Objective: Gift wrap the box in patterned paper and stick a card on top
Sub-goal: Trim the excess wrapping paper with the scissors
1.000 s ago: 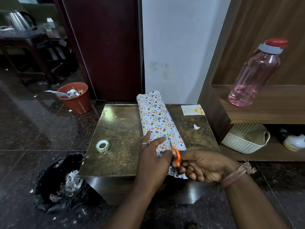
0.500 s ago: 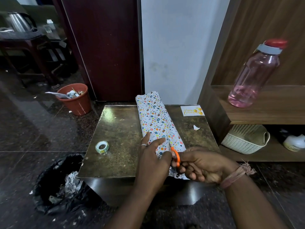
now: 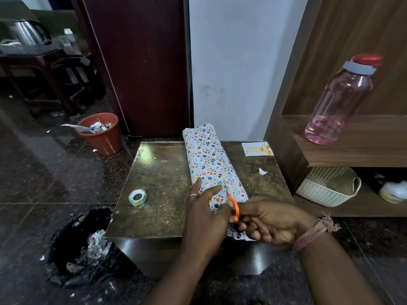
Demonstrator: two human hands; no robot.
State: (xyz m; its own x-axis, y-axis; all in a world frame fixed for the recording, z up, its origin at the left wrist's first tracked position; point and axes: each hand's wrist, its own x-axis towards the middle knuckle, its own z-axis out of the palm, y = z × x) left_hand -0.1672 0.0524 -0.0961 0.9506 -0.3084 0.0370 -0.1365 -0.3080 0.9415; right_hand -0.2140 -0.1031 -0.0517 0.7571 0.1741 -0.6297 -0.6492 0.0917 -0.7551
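Note:
A long box wrapped in white patterned paper [image 3: 209, 159] lies lengthwise on the small brass-coloured table [image 3: 158, 172]. My left hand [image 3: 207, 208] presses flat on its near end, fingers straight over the paper seam. My right hand [image 3: 268, 221] grips orange-handled scissors [image 3: 235, 209] at the near end of the paper; the blades are hidden behind my left hand. A white birthday card [image 3: 257, 149] lies at the table's far right corner. A tape roll [image 3: 137, 197] sits on the left of the table.
A paper scrap [image 3: 262, 171] lies right of the box. A black waste bag [image 3: 83, 245] sits on the floor at the left, an orange bin [image 3: 101, 133] behind it. On the right stands a wooden shelf with a pink bottle [image 3: 339, 102] and a white basket [image 3: 328, 186].
Both hands stay at the near end of the paper. The scissors' handle has shifted slightly; the box, the card and the tape have not moved.

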